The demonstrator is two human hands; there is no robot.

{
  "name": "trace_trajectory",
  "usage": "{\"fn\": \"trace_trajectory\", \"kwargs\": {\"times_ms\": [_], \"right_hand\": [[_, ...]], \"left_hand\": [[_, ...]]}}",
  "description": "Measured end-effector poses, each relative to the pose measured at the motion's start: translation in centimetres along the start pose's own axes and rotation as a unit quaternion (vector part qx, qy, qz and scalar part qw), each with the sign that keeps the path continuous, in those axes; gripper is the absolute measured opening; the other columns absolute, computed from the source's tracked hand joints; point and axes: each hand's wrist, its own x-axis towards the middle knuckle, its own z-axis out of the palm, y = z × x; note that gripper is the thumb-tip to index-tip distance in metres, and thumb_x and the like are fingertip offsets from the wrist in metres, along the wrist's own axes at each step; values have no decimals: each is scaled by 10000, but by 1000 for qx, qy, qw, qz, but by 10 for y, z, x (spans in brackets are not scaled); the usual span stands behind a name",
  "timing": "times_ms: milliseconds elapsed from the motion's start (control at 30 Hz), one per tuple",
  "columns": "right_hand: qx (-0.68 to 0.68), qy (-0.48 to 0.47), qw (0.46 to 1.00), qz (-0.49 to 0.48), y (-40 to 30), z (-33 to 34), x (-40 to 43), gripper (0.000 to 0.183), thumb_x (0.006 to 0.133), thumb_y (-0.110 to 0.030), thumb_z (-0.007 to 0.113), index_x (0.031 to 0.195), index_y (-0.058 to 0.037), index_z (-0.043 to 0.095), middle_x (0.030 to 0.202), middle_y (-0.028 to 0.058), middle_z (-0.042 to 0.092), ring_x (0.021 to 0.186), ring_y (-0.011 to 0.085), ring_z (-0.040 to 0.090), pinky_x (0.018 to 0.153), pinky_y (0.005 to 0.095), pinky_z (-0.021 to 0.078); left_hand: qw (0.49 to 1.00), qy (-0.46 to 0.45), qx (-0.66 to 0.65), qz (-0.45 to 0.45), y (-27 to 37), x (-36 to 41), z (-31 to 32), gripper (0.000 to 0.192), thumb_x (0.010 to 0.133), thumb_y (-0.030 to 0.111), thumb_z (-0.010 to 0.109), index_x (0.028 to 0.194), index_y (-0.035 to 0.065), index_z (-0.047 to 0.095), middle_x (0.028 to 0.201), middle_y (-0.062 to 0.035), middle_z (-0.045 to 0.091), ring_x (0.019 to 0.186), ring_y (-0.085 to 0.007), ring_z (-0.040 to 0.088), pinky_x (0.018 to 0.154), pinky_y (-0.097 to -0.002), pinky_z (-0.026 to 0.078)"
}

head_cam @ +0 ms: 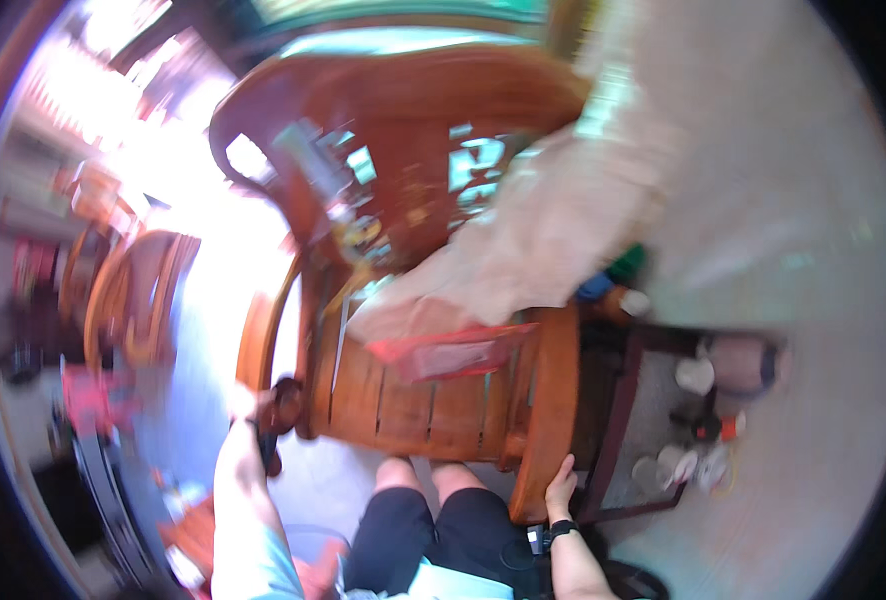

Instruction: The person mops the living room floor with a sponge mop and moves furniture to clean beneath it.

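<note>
A brown wooden armchair [413, 420] with a slatted seat and a carved back faces me. At the front of its left armrest is my left hand [249, 405], blurred and gripping the wood near the rounded end. My right hand [561, 484] holds the outer side of the right armrest, close to its front end. Across the seat and right armrest lies a long crumpled beige sheet [533, 225], cloth or paper. Under its lower end a red plastic packet [458, 352] rests on the seat. Blurred small items, one yellow [360, 232], lie toward the chair's back.
Right of the chair stands a small dark-framed table [615, 427] bearing cups [694, 375] and small items. More wooden chairs [143, 300] stand at the left. Also there is a pink item [94, 397] beside a long dark object [109, 495]. A wall fills the right side.
</note>
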Motion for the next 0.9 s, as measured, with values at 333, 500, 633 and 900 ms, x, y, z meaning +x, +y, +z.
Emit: {"fn": "trace_trajectory", "kwargs": {"times_ms": [333,500,633,900], "right_hand": [[-3,1,999,46,10,-1,11,866,878,-672,296,1114,120,555,1097,201,605,977,294,571,876,355,430],[-169,46,983,56,-16,3,3,925,857,-707,214,1111,114,556,1116,294,571,1067,438,522,909,450,418],[-399,252,880,54,-74,50,-41,525,913,-365,363,1143,80,522,1082,297,576,1030,418,555,895,489,431],[-218,-92,925,-296,-123,303,-199,324,865,-264,543,991,26,615,927,198,644,885,273,618,824,372,461]], "left_hand": [[994,100,21,-38,8,-1,31,1088,596,570,720,1370,-10,219,1217,-209,444,1146,-326,428,947,-477,348],[988,94,-117,41,-15,-6,30,1161,584,608,717,1406,25,141,1263,-175,366,1182,-333,367,995,-485,268],[928,-72,-339,135,-66,11,32,1059,690,647,643,1428,30,200,1442,-157,284,1328,-288,272,1073,-444,221],[853,-208,-472,80,-344,-2,121,489,848,402,610,1146,15,596,1093,-128,635,1002,-158,577,864,-295,454]]}}
